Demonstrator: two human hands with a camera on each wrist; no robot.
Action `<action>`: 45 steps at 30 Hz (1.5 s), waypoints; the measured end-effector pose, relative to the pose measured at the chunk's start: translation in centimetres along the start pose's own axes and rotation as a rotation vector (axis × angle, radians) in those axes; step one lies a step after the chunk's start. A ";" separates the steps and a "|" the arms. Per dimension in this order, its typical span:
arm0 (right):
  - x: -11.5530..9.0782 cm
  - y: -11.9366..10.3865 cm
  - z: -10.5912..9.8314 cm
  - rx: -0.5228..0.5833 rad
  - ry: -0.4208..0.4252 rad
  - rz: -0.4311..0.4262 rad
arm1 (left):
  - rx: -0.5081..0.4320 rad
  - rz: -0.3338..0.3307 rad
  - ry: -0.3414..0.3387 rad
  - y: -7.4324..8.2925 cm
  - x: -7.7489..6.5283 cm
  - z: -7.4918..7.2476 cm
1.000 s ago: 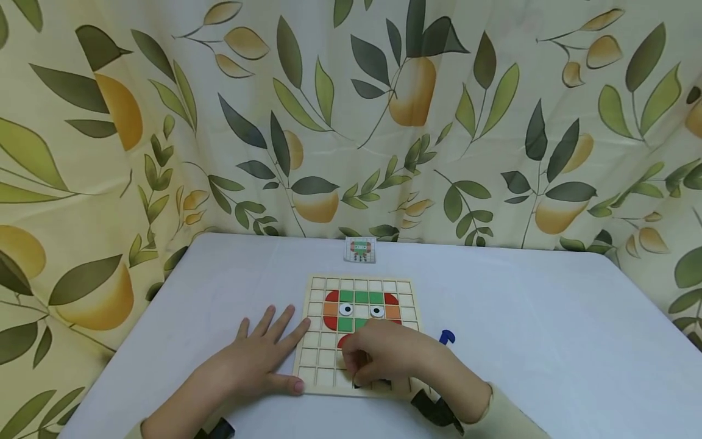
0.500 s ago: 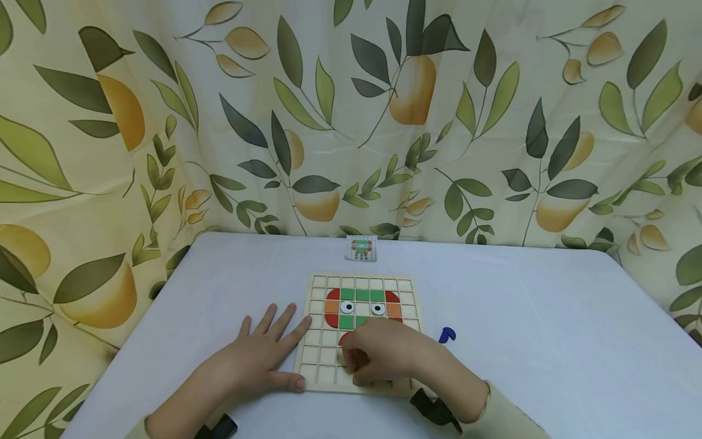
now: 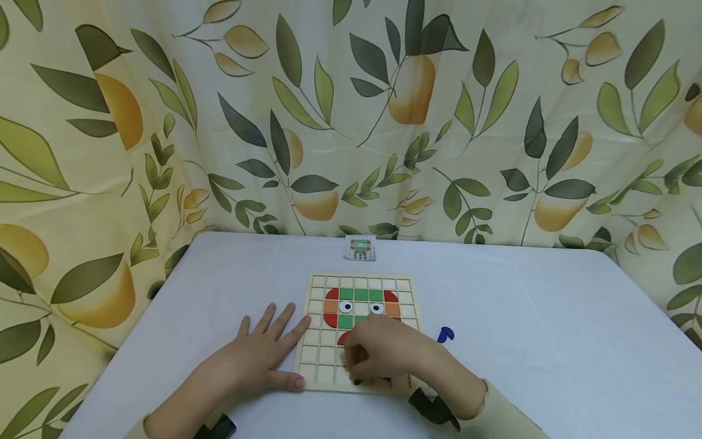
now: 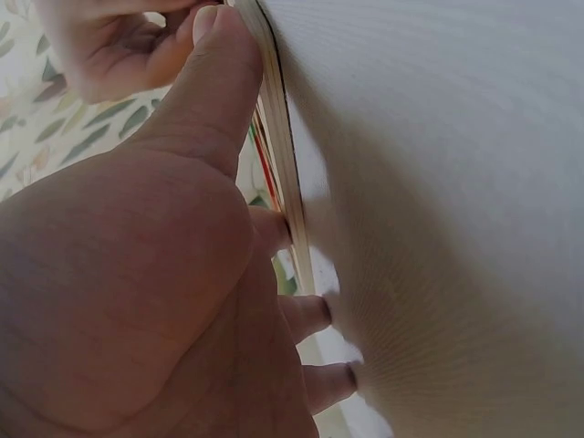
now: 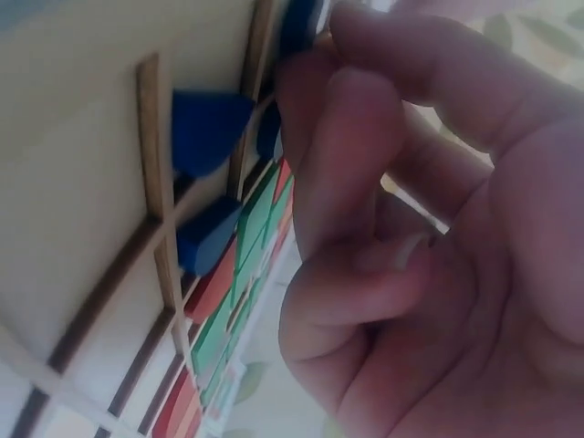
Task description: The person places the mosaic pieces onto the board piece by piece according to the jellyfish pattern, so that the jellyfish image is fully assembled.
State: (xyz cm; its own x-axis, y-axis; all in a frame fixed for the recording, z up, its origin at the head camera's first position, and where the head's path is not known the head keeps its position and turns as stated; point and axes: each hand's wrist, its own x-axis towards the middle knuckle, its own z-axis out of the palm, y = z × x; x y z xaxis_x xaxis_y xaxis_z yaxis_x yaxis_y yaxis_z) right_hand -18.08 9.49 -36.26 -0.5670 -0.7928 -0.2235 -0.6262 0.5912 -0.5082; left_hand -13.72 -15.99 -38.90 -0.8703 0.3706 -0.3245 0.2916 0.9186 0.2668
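My left hand point(image 3: 258, 360) lies spread beside the wooden grid board point(image 3: 308, 356), thumb and index finger at its left edge. In the left wrist view the thumb point(image 4: 196, 100) rests along the board's edge. Over the lower rows, my right hand point(image 3: 384, 350) has its fingers curled, with thumb and index tips pinching a small blue piece point(image 5: 299, 26), mostly hidden by the fingers. Two more blue pieces sit in cells close by: a rounded one point(image 5: 210, 132) and another point(image 5: 210, 235). Red corner pieces point(image 3: 331, 294), green squares point(image 3: 361, 295) and round eye pieces point(image 3: 346, 307) fill upper cells.
A loose blue curved piece point(image 3: 446, 334) lies on the white table point(image 3: 526, 329), right of the board. Behind the board is a small picture card point(image 3: 360, 248) showing a similar figure. A patterned curtain point(image 3: 351, 122) hangs at the table's far edge.
My right fingertips shift slightly at the same lower cell, and a dark sliver shows again under the thumb. The left hand stays in place at the board's edge.
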 end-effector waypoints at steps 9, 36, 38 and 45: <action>-1.1 1.7 -3.0 0.108 -0.030 0.082 | 0.013 -0.003 0.028 0.0 0.1 -0.5; -4.4 10.4 -5.6 0.031 0.098 0.501 | 0.001 -0.027 -0.002 0.0 -0.1 0.3; -4.3 10.5 -5.5 0.020 0.120 0.508 | -0.005 -0.020 0.003 0.0 -0.2 0.3; -4.1 10.2 -5.3 -0.009 0.153 0.556 | -0.010 -0.019 0.000 0.0 -0.1 0.4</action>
State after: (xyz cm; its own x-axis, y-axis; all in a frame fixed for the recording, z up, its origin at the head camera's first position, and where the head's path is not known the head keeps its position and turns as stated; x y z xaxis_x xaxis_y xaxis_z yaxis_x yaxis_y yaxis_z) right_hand -25.01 19.61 -36.11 -0.8829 -0.3326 -0.3316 -0.2161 0.9146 -0.3418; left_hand -13.42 -15.98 -39.25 -0.8757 0.3528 -0.3297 0.2708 0.9241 0.2695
